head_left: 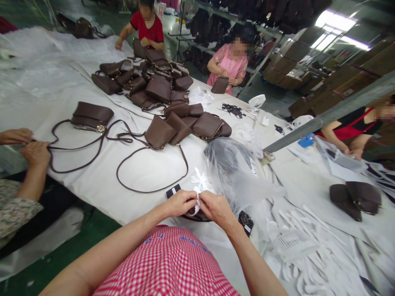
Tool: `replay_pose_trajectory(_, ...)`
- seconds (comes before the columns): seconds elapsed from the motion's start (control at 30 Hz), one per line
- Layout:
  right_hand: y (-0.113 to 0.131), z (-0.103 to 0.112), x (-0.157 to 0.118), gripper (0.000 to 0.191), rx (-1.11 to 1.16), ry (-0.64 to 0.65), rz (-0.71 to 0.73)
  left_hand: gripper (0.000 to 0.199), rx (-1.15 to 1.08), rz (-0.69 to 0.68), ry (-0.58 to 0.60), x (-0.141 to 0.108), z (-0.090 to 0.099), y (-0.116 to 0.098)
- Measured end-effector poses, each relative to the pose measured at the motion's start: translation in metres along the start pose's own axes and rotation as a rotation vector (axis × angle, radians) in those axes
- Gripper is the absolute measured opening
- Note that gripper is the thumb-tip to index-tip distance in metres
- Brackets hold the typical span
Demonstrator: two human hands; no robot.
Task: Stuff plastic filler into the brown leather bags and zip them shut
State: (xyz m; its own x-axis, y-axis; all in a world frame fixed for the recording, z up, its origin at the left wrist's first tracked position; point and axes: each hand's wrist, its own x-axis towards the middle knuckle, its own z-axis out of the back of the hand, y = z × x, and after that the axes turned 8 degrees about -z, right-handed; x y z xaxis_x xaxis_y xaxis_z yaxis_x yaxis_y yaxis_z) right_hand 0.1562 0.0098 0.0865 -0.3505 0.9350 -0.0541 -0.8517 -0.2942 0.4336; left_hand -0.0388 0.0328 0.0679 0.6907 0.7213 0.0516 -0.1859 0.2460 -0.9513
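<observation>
My left hand (182,203) and my right hand (216,207) meet close together at the table's near edge. Both have their fingers pinched on a thin white strip (196,190), which looks like paper or foam. Beneath them lies a dark brown item (202,216), mostly hidden by my hands and probably a handbag. A small black card or box (173,190) is just beyond my left hand. Several loose white strips (202,177) lie beyond my fingertips. To the right of my right hand are black tags (246,222) and a clear plastic bag (230,164) with something dark inside.
A heap of brown handbags (159,88) covers the table's middle, their straps trailing leftward. Many white strips (302,255) lie at right. A metal post (327,113) slants across the right side. Co-workers handle things around the table; one co-worker's hands (33,150) hold a strap at left.
</observation>
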Motion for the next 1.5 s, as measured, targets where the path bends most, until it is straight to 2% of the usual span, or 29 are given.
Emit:
replay_pose_trajectory(0.1, -0.003, 0.005, 0.006, 0.014, 0.092, -0.148, -0.157, 0.018, -0.065, -0.006, 0.054, 0.003, 0.004, 0.005)
replay_pose_trajectory(0.17, 0.000, 0.009, 0.011, 0.011, 0.253, -0.173, -0.248, 0.022, -0.145, 0.013, 0.069, 0.005, 0.006, 0.009)
replay_pose_trajectory(0.33, 0.014, 0.015, 0.017, 0.014, 0.821, 0.048, -0.348, 0.030, -0.281, 0.043, 0.103, 0.011, 0.012, 0.009)
replay_pose_trajectory(0.4, 0.016, 0.018, 0.018, 0.023, 0.916, 0.102, -0.360, 0.032, -0.320, 0.032, 0.092, 0.014, 0.016, 0.007)
replay_pose_trajectory(0.5, 0.017, 0.023, 0.019, 0.021, 0.815, 0.091, -0.367, 0.045, -0.381, 0.084, 0.126, 0.018, 0.023, 0.006)
replay_pose_trajectory(0.57, 0.020, 0.026, 0.020, 0.021, 0.782, 0.065, -0.377, 0.051, -0.380, 0.125, 0.198, 0.021, 0.026, 0.006)
replay_pose_trajectory(0.67, 0.030, 0.029, 0.023, 0.020, 0.917, 0.032, -0.394, 0.047, -0.273, 0.110, 0.351, 0.026, 0.029, 0.002)
replay_pose_trajectory(0.77, 0.039, 0.031, 0.028, 0.021, 0.994, -0.064, -0.352, 0.041, -0.153, 0.045, 0.477, 0.030, 0.030, -0.005)
replay_pose_trajectory(0.9, 0.036, 0.029, 0.034, 0.024, 0.996, -0.197, -0.370, 0.033, -0.071, 0.044, 0.481, 0.033, 0.036, -0.005)
replay_pose_trajectory(1.0, 0.028, 0.024, 0.031, 0.028, 0.933, -0.222, -0.433, 0.033, -0.142, 0.082, 0.478, 0.039, 0.044, 0.003)
replay_pose_trajectory(1.03, 0.026, 0.023, 0.029, 0.033, 0.856, -0.194, -0.435, 0.033, -0.175, 0.093, 0.485, 0.042, 0.047, 0.005)
replay_pose_trajectory(1.07, 0.025, 0.022, 0.026, 0.046, 0.752, -0.150, -0.426, 0.033, -0.204, 0.101, 0.495, 0.045, 0.049, 0.007)
replay_pose_trajectory(1.13, 0.028, 0.021, 0.020, 0.085, 0.493, -0.065, -0.388, 0.034, -0.242, 0.115, 0.504, 0.052, 0.050, 0.007)
replay_pose_trajectory(1.17, 0.030, 0.021, 0.017, 0.098, 0.357, -0.035, -0.372, 0.034, -0.242, 0.114, 0.508, 0.055, 0.050, 0.006)
replay_pose_trajectory(1.2, 0.032, 0.022, 0.015, 0.103, 0.230, -0.016, -0.364, 0.034, -0.218, 0.101, 0.502, 0.058, 0.049, 0.003)
replay_pose_trajectory(1.23, 0.033, 0.022, 0.013, 0.098, 0.119, 0.003, -0.365, 0.033, -0.160, 0.069, 0.464, 0.059, 0.048, -0.001)
replay_pose_trajectory(1.27, 0.034, 0.022, 0.012, 0.086, 0.024, 0.032, -0.374, 0.030, -0.069, 0.023, 0.374, 0.058, 0.046, -0.005)
replay_pose_trajectory(1.37, 0.026, 0.023, 0.012, 0.041, -0.122, 0.142, -0.415, 0.023, 0.310, -0.123, -0.118, 0.042, 0.035, -0.017)
replay_pose_trajectory(1.4, 0.021, 0.023, 0.013, 0.030, -0.118, 0.160, -0.420, 0.025, 0.425, -0.163, -0.245, 0.032, 0.029, -0.019)
replay_pose_trajectory(1.43, 0.016, 0.024, 0.014, 0.024, -0.084, 0.161, -0.423, 0.027, 0.518, -0.203, -0.289, 0.021, 0.021, -0.019)
replay_pose_trajectory(1.47, 0.010, 0.025, 0.015, 0.022, -0.023, 0.152, -0.422, 0.027, 0.589, -0.259, -0.239, 0.010, 0.011, -0.017)
replay_pose_trajectory(1.5, 0.004, 0.025, 0.017, 0.025, 0.058, 0.141, -0.413, 0.026, 0.641, -0.331, -0.129, -0.001, 0.000, -0.014)
